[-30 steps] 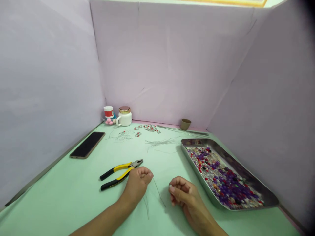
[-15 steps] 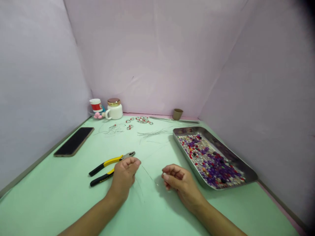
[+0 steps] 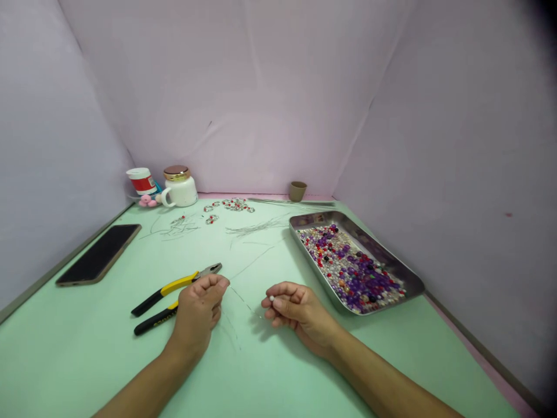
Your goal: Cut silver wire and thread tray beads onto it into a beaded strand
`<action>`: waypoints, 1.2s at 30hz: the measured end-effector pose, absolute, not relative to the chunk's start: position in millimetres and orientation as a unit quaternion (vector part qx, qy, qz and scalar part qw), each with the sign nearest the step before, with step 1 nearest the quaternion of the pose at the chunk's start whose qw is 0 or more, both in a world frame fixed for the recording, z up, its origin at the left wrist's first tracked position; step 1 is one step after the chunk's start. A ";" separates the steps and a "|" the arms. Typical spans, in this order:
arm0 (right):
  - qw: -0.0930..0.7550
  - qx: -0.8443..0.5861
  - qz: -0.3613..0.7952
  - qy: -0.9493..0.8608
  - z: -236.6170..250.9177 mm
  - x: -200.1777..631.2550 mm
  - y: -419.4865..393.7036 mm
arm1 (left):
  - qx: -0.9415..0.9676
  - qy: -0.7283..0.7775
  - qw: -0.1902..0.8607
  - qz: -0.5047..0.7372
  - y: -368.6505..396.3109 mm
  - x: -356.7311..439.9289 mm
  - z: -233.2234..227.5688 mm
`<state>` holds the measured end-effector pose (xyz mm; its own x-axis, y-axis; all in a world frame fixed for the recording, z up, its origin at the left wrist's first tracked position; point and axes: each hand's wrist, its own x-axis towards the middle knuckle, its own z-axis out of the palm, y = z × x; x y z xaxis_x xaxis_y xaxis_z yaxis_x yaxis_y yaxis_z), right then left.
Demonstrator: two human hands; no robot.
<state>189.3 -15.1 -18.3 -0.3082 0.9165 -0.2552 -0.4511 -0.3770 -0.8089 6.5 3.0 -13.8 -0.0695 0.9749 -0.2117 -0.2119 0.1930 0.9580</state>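
Note:
My left hand (image 3: 198, 310) is closed, pinching a thin wire (image 3: 242, 301) between thumb and forefinger. The wire slants down and right from the fingertips, its end close to my right hand (image 3: 300, 313). Between that hand's thumb and forefinger sits a small white bead (image 3: 272, 298), apart from the wire. Partly behind my left hand lie pliers (image 3: 174, 285) with yellow and black handles and a grey jaw. To the right, a metal tray (image 3: 394, 264) holds many loose purple, red, white and black beads.
Farther back lie loose wires (image 3: 256, 225), red-beaded wire rings (image 3: 235, 204) and a bundle of long wires (image 3: 296, 202). A small brown cup (image 3: 297, 191), a lidded white mug (image 3: 180, 188) and a red-white tub (image 3: 141, 182) stand at the back. A phone (image 3: 100, 254) rests at left.
The whole scene has shifted left in view as the head turned right. The right hand has turned a little, so its white bead shows more clearly. The left hand keeps its pinch on the wire.

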 end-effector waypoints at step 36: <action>0.147 -0.708 0.078 -0.686 11.4 323.9 28.0 | 0.390 0.596 0.510 0.481 9.2 4.4 -26.0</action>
<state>323.9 28.0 11.4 0.0452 0.9949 0.0905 0.9489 -0.0145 -0.3152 4.4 9.2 -26.0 -0.1741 0.9567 -0.2334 -0.0251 0.2326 0.9723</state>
